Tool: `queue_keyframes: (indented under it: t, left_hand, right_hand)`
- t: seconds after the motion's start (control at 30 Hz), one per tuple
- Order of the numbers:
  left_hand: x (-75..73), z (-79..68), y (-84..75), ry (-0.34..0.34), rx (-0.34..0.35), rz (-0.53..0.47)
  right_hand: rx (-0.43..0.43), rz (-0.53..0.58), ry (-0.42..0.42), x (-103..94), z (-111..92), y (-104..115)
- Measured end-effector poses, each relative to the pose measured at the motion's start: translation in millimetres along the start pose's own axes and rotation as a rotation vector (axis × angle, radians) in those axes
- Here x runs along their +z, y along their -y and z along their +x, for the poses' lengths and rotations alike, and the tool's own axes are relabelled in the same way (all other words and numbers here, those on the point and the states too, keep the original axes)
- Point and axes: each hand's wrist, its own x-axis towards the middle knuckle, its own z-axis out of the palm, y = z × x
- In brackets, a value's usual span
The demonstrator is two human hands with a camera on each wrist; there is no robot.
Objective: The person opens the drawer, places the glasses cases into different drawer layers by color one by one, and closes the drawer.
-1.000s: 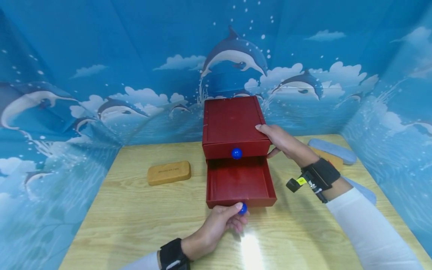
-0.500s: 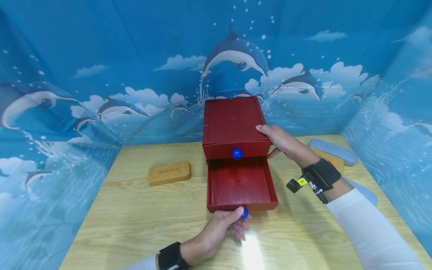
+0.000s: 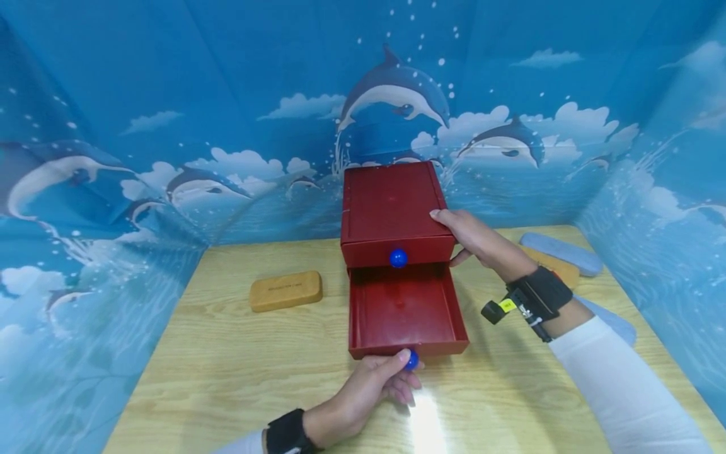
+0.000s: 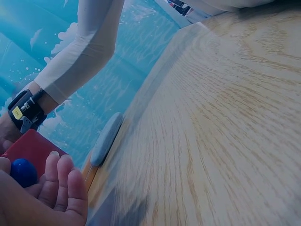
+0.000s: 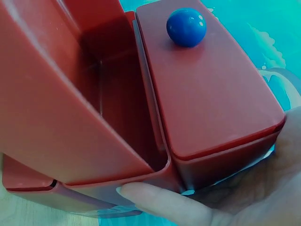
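Yellow case (image 3: pixel 286 291), far L: no change. L hand (image 3: pixel 371 384) has come slightly nearer the wearer vs 1 sec ago, clamped on lower knob (image 3: pixel 411 359) w/ thumb & finger; drawer (image 3: pixel 386 350) is thus a touch further out, hardly diff. from the last half sec. For the work, I'd judge the pull's abt done: drawer well out, nothing seen in it. Loc.: jutting from cabinet (image 3: pixel 391 195), under closed top drawer (image 3: pixel 368 254) & its upper knob (image 3: pixel 399 258). R hand (image 3: pixel 479 239), same spot: thumb on cabinet top, finger(s) on R side, gripping that edge, prob. to steady it.

Count, L to R: 1 yellow case; 2 hands; 1 cabinet; 2 drawers for sure, poss. a 3rd drawer (image 5: pixel 28 175) in R wrist view; 2 knobs; far R, 2 blue cases (image 3: pixel 561 254) (image 3: pixel 612 325) & 1 orange case (image 3: pixel 553 268), part hidden. Cases total 4.
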Motion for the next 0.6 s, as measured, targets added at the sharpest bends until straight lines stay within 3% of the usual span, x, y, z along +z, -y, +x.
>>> queue_keyframes:
  t: [0.6]
  left_hand:
    - [-4.4,-0.9,3.6,0.060,0.023,0.001]
  right_hand:
    - [0.004,0.012,0.004,-0.1,0.1,-0.4]
